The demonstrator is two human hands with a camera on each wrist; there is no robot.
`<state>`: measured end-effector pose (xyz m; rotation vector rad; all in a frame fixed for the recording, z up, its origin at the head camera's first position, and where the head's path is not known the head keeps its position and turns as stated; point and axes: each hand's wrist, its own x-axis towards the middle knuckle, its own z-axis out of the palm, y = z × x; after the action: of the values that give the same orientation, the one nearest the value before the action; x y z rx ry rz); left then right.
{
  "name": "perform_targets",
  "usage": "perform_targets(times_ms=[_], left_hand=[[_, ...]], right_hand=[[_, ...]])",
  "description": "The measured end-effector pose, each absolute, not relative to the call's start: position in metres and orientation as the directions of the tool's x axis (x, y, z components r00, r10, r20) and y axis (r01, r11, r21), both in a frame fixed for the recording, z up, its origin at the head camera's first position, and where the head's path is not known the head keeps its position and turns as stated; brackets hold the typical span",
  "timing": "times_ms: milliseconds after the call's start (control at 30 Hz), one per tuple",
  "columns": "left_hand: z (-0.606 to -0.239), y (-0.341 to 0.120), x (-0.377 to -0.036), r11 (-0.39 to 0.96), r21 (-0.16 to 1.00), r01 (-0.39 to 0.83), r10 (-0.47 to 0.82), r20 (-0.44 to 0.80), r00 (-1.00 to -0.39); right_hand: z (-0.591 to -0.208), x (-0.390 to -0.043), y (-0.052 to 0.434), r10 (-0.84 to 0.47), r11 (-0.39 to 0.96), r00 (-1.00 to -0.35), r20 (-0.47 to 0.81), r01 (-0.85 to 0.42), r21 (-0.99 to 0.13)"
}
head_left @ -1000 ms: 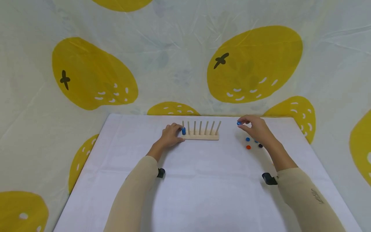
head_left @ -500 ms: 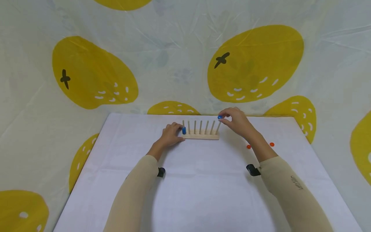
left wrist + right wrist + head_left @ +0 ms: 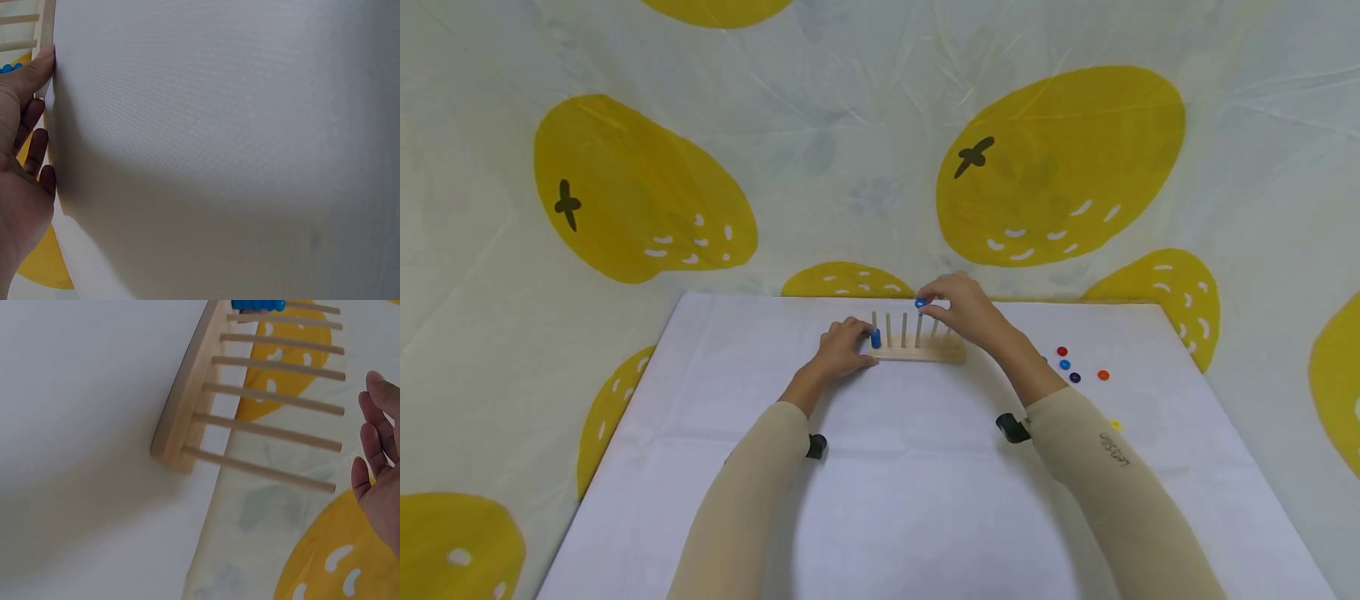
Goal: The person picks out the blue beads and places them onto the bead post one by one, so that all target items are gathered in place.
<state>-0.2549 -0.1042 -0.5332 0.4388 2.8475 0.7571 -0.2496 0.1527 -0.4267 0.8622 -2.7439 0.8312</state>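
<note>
Your right hand (image 3: 964,312) pinches a blue ring (image 3: 920,303) right over the pegs, while your left hand (image 3: 842,350) braces the wooden peg rack (image 3: 917,353).

There's writing on your right sleeve (image 3: 1115,448), too small to read. The rack stands near the far edge of the table (image 3: 925,500); the right wrist view shows seven pegs (image 3: 275,369) on it, and the leftmost peg carries a stack of blue rings (image 3: 876,338), number not clear. Your held ring sits at the top of a middle peg; I can't tell if it is threaded on. Your left fingers (image 3: 37,69) rest against the rack's left end, loosely curled about it. To your right lie loose rings, well apart from the rack: one red (image 3: 1062,352), one blue (image 3: 1064,364), one purple (image 3: 1074,377), one orange (image 3: 1102,375), one yellow (image 3: 1116,425).
</note>
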Motion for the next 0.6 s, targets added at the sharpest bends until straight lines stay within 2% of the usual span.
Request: perform_targets(times_ms=[600], left_hand=[[-0.533,-0.104,-0.254,0.825,0.508,0.249,0.335,-0.085,-0.938]], right_hand=[[-0.434,-0.261,0.106,-0.515,0.665,-0.826,0.231,-0.554,-0.5]])
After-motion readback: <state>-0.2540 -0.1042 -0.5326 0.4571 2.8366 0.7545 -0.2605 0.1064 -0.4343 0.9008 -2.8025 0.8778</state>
